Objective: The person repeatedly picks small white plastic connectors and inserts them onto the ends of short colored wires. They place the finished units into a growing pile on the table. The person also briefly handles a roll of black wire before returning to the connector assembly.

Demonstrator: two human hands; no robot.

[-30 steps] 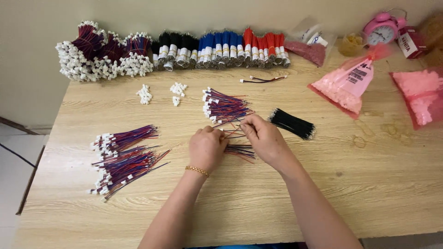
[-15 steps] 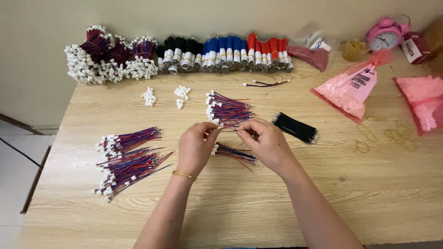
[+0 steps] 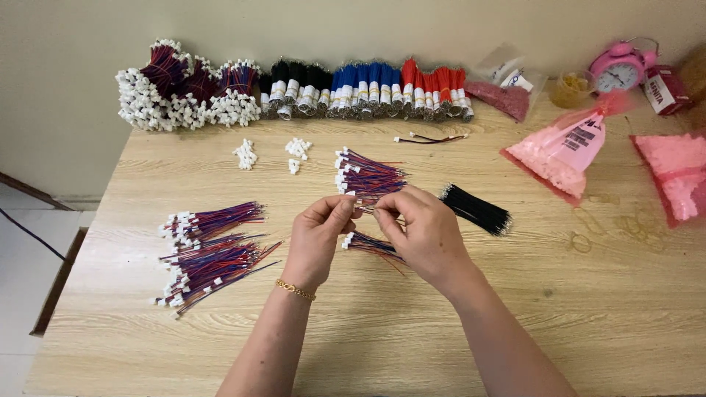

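My left hand (image 3: 319, 239) and my right hand (image 3: 421, 231) meet over the middle of a wooden table (image 3: 603, 309). Both pinch one thin wire with a small white connector (image 3: 362, 209) between thumb and fingers. A small bunch of red-and-blue wires (image 3: 370, 245) lies just under my hands. A larger bunch with white connectors (image 3: 366, 176) lies just beyond them. A black wire bundle (image 3: 476, 209) sits right of my right hand. A gold bracelet is on my left wrist.
Piles of finished red-blue wires (image 3: 209, 254) lie at the left. Bundled wire rolls (image 3: 294, 92) line the back wall. Loose white connectors (image 3: 297, 150), pink bags (image 3: 562, 151), another pink bag (image 3: 676, 176), a pink alarm clock (image 3: 620, 68) and rubber bands (image 3: 582, 242) lie around.
My hands have lifted slightly off the table and drawn closer together, fingertips now meeting on the wire. The view has shifted a little downward.
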